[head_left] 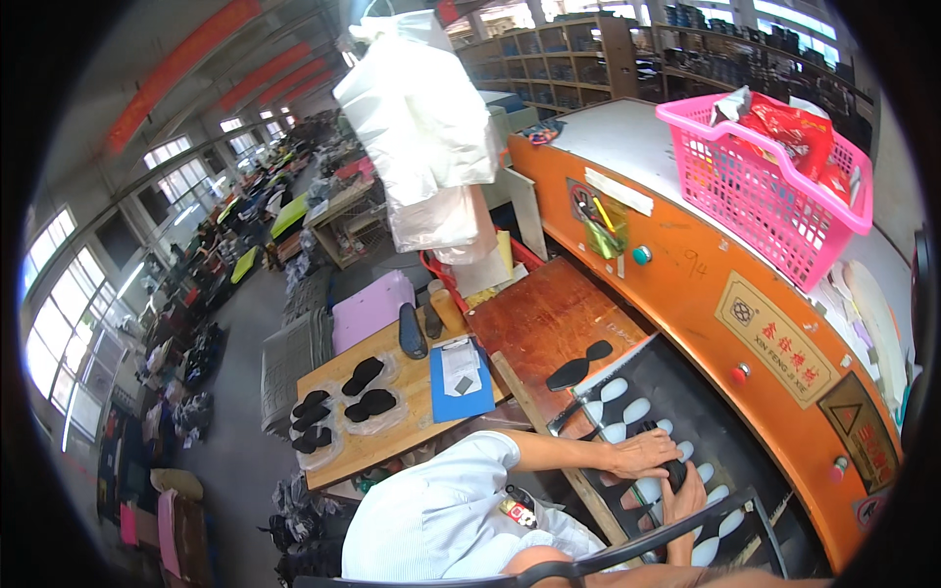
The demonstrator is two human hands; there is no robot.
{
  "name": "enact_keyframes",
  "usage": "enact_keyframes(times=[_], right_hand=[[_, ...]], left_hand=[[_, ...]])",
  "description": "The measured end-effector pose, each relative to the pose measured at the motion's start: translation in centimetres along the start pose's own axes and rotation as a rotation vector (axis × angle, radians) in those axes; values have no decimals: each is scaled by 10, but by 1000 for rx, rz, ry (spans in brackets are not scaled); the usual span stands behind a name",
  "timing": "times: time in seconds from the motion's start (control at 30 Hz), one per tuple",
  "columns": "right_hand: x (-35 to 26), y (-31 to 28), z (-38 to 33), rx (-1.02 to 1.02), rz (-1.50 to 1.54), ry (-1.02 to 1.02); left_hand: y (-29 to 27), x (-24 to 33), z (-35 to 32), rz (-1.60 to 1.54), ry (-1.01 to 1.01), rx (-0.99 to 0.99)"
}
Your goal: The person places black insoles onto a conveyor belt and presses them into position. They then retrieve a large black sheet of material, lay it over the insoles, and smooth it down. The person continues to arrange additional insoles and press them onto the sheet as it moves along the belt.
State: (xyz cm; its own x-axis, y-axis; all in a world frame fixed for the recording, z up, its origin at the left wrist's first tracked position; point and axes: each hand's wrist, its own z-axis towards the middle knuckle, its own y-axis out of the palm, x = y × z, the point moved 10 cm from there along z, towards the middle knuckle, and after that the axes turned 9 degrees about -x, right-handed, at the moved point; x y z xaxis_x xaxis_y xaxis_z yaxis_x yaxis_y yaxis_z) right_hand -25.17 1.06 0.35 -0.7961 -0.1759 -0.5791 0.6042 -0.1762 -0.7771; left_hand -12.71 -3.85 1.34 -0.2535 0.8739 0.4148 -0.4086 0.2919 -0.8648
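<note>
Both my hands meet over a black tray (667, 365) that carries rows of pale, sole-shaped forms (636, 410). My left hand (642, 455) reaches in from the left, its fingers bent over a small black piece (676, 474). From below, my right hand (683, 501) grips the same piece, fingers closed around it. Its kind is hard to make out, since the fingers cover much of it. Another dark bit shows just beyond my left wrist. A flat black sole-shaped piece (578, 367) lies on the reddish-brown board (534, 318) past the tray.
An orange machine (676, 265) runs along the right, with a pink basket (774, 176) on top. To the left, a wooden table (412, 377) holds black pieces on plastic (370, 403) and a blue clipboard (461, 380). White plastic bags (417, 118) hang above. A dark bar (676, 529) crosses near my hands.
</note>
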Motion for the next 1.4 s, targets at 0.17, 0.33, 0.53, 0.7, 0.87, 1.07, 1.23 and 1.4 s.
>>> enact_keyframes(times=[0.17, 0.33, 0.53, 0.7, 0.87, 1.07, 1.23, 1.4], right_hand=[[-3, 2, -30, 220, 191, 11], [9, 1, -7, 319, 398, 164], [-29, -6, -3, 185, 14, -142], [-13, 8, 4, 87, -75, -147], [-12, 9, 9, 5, -107, -84], [-56, 25, 38, -178, -190, -297], [-55, 31, 39, -252, -247, -329], [-63, 52, 56, -397, -321, -322]], left_hand=[[7, 4, -3, 42, 87, -2], [14, -4, -3, -14, 100, -54], [32, -8, 8, 38, 60, -163], [16, -10, 2, 77, 94, -85], [1, -29, -21, 153, 100, -127], [11, -36, -14, 163, 109, -187], [-11, -58, -36, -13, 82, -107], [3, -62, -42, -90, 63, -115]])
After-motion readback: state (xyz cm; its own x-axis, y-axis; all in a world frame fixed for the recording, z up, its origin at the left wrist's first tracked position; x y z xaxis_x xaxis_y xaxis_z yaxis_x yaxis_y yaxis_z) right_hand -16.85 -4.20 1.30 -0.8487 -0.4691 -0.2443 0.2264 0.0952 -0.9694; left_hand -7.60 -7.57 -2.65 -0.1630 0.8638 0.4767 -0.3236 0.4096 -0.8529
